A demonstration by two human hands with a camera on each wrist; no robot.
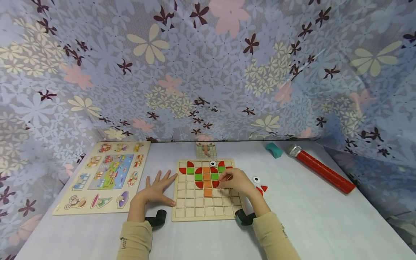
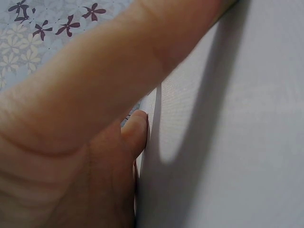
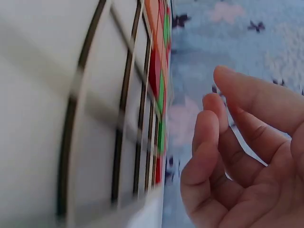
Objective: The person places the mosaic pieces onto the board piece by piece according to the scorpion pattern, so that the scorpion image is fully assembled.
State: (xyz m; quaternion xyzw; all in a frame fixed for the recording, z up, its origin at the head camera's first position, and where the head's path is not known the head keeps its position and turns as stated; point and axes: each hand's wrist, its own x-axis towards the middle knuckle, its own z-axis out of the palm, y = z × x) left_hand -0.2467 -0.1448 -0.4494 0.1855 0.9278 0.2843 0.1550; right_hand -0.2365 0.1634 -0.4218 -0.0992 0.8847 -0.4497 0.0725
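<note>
A wooden grid board (image 1: 195, 213) lies on the table, its upper cells filled with red, green and orange pieces. One round eye piece (image 1: 212, 163) sits near its top edge. My left hand (image 1: 157, 189) rests beside the board with fingers spread, thumb and index tips right at its left edge. Over the board's right half is my right hand (image 1: 238, 182), fingers loosely bent near a red quarter-round piece (image 1: 215, 184). In the right wrist view, a gap shows between thumb and fingers, with nothing held. A small pattern card (image 1: 206, 150) stands behind the board.
To the left lies a wooden picture puzzle (image 1: 143, 155). Right of the board are another eye piece (image 1: 256, 179) and red triangles (image 1: 264, 188), partly behind the right wrist. A teal block (image 1: 274, 150) and a red microphone (image 1: 320, 169) lie farther right. A floral cloth (image 1: 208, 72) hangs behind.
</note>
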